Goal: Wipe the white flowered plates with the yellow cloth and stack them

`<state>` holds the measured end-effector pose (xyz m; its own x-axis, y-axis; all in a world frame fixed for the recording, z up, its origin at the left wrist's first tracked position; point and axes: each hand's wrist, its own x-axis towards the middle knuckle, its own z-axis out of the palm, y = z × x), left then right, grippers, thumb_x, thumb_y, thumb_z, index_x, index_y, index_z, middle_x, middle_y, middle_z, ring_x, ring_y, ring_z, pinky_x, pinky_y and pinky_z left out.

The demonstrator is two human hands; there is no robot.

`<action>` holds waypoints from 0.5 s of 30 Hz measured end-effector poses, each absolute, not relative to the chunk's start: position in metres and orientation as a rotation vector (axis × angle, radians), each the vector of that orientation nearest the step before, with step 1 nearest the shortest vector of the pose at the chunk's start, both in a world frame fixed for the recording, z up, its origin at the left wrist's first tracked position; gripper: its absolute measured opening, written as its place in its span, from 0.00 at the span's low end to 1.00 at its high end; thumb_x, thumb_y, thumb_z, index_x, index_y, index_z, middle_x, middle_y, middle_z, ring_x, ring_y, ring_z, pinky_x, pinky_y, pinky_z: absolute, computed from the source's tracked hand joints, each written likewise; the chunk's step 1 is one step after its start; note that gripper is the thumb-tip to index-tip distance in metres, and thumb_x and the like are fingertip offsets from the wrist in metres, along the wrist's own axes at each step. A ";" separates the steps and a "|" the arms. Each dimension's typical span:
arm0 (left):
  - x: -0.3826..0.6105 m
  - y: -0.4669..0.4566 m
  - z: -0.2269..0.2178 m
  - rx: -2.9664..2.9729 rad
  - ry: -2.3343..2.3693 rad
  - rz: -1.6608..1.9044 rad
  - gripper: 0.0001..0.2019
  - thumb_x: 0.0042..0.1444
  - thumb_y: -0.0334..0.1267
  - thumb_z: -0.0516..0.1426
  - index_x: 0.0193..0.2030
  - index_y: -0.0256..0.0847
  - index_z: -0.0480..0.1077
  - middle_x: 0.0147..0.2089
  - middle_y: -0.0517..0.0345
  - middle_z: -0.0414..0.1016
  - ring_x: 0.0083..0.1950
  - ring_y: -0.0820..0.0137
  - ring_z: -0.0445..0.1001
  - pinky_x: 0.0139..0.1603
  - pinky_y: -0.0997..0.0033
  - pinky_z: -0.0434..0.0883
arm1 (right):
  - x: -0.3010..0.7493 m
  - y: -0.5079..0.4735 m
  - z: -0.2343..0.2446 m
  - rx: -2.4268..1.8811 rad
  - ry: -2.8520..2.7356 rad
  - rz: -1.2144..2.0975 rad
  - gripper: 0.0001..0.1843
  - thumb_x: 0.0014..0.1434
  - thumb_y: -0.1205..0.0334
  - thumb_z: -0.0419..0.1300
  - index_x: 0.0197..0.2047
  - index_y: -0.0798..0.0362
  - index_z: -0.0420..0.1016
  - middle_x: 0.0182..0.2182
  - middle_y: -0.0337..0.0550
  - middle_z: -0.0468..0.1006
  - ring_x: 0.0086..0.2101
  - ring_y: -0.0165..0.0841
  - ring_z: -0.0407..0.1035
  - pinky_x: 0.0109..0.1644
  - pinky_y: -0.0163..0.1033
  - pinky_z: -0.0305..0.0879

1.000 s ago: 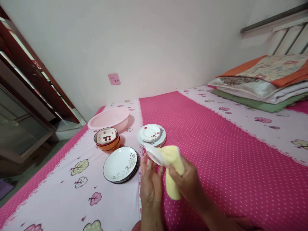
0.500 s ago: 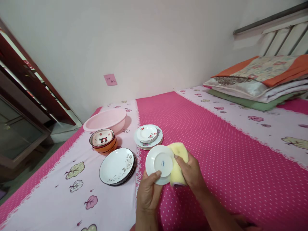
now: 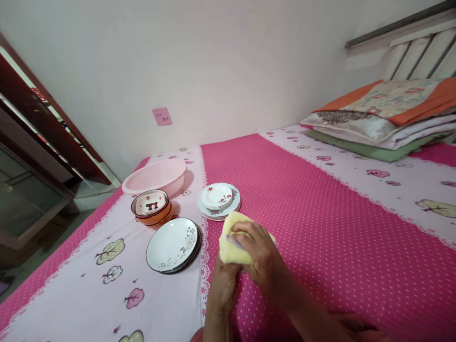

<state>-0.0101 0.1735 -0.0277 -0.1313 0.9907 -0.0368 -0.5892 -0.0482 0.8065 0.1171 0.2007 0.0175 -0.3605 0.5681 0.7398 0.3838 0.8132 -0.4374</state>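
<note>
A folded yellow cloth [image 3: 230,225] is pressed under the curled fingers of my right hand [image 3: 261,249]. The cloth covers the small white plate, which is almost wholly hidden from me now. My left hand [image 3: 225,280] is below it, closed around the plate's near edge, its fingers mostly out of sight. Just beyond my hands lie stacked small white plates with red flowers [image 3: 215,195], on top of wider flowered plates [image 3: 233,207]. To the left sits a stack of dark-rimmed white plates [image 3: 169,244].
Orange bowls [image 3: 160,219] stand stacked at the left, with a square patterned dish [image 3: 151,203] in the top one. Behind them is a pink basin [image 3: 176,184]. Folded bedding [image 3: 384,123] is piled at the far right of the pink bedspread [image 3: 338,228], near the wall.
My right hand has moved left with the cloth, from the plate's right edge to over its underside, covering it. My left hand stays at the near edge, its thumb now hidden.
</note>
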 end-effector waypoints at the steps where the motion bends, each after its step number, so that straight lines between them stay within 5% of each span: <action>1: -0.008 0.173 -0.025 0.679 0.826 1.519 0.21 0.49 0.33 0.71 0.52 0.38 0.81 0.45 0.53 0.85 0.50 0.58 0.81 0.57 0.60 0.76 | 0.120 0.205 0.014 -0.731 -1.962 0.214 0.16 0.67 0.70 0.56 0.56 0.50 0.72 0.52 0.51 0.77 0.52 0.45 0.71 0.56 0.51 0.69; 5: 0.002 0.170 -0.014 0.588 0.821 1.534 0.30 0.47 0.35 0.73 0.60 0.39 0.77 0.44 0.51 0.86 0.48 0.57 0.84 0.57 0.57 0.77 | 0.130 0.223 -0.002 -0.880 -1.829 0.192 0.20 0.66 0.72 0.54 0.59 0.52 0.68 0.51 0.54 0.76 0.54 0.47 0.71 0.58 0.52 0.70; 8: 0.002 0.171 -0.012 0.444 0.767 1.624 0.36 0.47 0.31 0.72 0.65 0.42 0.74 0.49 0.49 0.87 0.53 0.54 0.84 0.63 0.52 0.75 | 0.131 0.228 -0.013 -1.027 -1.794 0.279 0.13 0.68 0.69 0.54 0.54 0.50 0.69 0.48 0.52 0.76 0.51 0.47 0.73 0.55 0.51 0.72; 11: -0.002 0.174 -0.012 0.297 0.661 1.667 0.33 0.56 0.30 0.68 0.69 0.42 0.72 0.55 0.46 0.86 0.61 0.53 0.81 0.69 0.49 0.71 | 0.129 0.224 -0.018 -1.111 -1.795 0.369 0.07 0.71 0.65 0.53 0.50 0.50 0.69 0.44 0.50 0.74 0.47 0.46 0.73 0.51 0.50 0.72; 15: -0.003 0.181 -0.008 0.089 0.523 1.702 0.23 0.73 0.43 0.53 0.71 0.42 0.71 0.63 0.44 0.81 0.67 0.56 0.76 0.74 0.52 0.66 | 0.124 0.215 -0.014 -1.146 -1.833 0.471 0.04 0.71 0.64 0.54 0.48 0.49 0.68 0.42 0.46 0.73 0.44 0.43 0.72 0.50 0.47 0.70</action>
<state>-0.0028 0.1810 -0.0082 -0.2070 0.9512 -0.2289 -0.9157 -0.1060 0.3875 0.1241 0.2152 -0.0141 -0.1696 0.8566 0.4873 0.5159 0.4985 -0.6967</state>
